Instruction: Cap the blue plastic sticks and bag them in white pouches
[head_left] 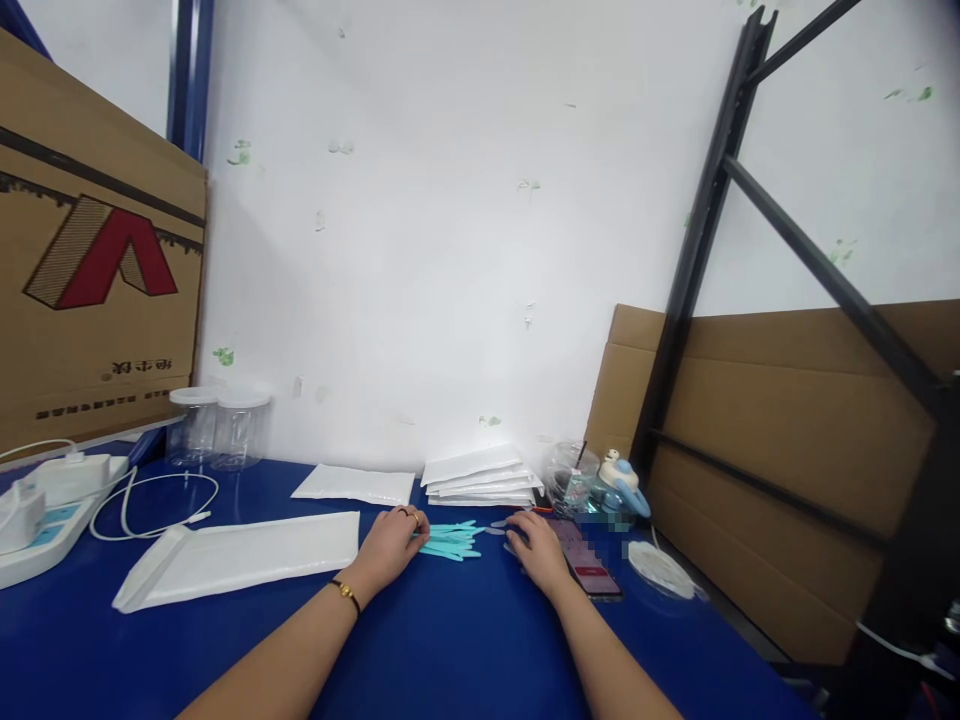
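Upside-down Chinese lettering [142,368] and a red logo [94,268] mark the cardboard box [45,355].

- blue tabletop [450,650];
- on its left, white power strip [97,495], white cable [199,517], two lidded jars [240,435];
- midway, stacked envelopes [480,480], turquoise strips [454,541];
- on its right, smartphone [592,575], clear cup [564,482]

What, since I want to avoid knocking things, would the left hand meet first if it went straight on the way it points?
Most likely the teal strips, just ahead of the left hand, though whether it touches them is unclear. Beyond, the stack of white envelopes seems next.
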